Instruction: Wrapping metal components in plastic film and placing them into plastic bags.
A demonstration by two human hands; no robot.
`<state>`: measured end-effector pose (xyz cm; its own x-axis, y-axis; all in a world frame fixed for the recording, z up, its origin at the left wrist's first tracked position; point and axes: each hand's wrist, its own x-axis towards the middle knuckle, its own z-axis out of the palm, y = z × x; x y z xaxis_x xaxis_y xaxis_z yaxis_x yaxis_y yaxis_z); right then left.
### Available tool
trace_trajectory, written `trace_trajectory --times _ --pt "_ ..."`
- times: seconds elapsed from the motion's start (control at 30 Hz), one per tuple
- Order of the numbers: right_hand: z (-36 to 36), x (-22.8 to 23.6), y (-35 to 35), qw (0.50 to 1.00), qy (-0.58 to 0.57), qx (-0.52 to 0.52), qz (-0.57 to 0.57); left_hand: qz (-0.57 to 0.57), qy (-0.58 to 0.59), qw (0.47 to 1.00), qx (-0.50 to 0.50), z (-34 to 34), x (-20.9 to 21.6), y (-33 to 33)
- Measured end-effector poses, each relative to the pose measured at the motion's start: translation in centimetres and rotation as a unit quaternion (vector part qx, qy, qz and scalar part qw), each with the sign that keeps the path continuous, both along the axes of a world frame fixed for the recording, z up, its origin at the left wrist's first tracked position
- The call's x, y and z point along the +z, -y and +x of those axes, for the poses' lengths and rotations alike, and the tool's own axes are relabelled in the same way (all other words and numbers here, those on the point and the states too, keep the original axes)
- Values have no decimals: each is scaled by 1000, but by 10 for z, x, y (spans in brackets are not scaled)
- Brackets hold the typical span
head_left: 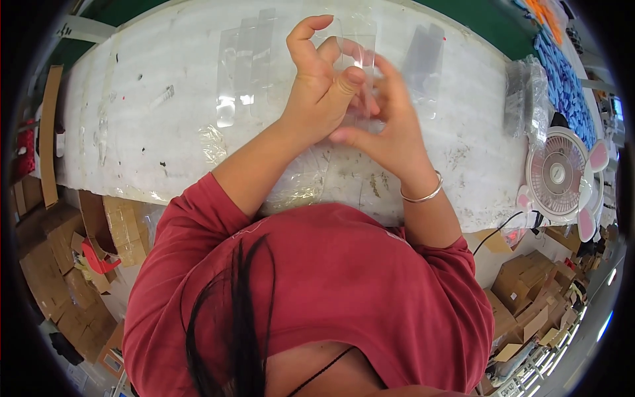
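Note:
A clear plastic box (357, 34), see-through and partly hidden by fingers, is held up over the table between my two hands. My left hand (321, 89) grips its near end, thumb bent across it and index finger raised and curled. From the right, my right hand (397, 126) curves round the same box, its fingers slightly blurred. A silver bangle (423, 190) circles my right wrist. Flat clear plastic blanks (243, 73) lie overlapping on the table left of my hands. Another flat clear piece (423, 63) lies to their right.
The white, scuffed table (145, 132) has tape over its near edge. At the right stand a white fan (559, 173) with a cable, a clear plastic bag (526, 96) and a heap of blue items (562, 79). Cardboard boxes (526, 284) fill the floor on both sides.

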<state>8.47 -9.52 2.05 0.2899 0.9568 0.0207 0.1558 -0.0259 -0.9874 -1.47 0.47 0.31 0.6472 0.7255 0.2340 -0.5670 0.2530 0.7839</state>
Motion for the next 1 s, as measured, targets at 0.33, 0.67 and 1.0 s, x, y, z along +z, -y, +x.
trace_trajectory --times 0.33,0.67,1.0 --pt "38 -4 1 968 -165 -26 189 127 -49 975 -173 5 -6 0" --pt "45 1 6 959 -245 -71 127 113 -113 969 -185 1 -1 9" --pt "57 -3 11 966 -213 -36 145 154 -143 958 -195 -1 -1 6"
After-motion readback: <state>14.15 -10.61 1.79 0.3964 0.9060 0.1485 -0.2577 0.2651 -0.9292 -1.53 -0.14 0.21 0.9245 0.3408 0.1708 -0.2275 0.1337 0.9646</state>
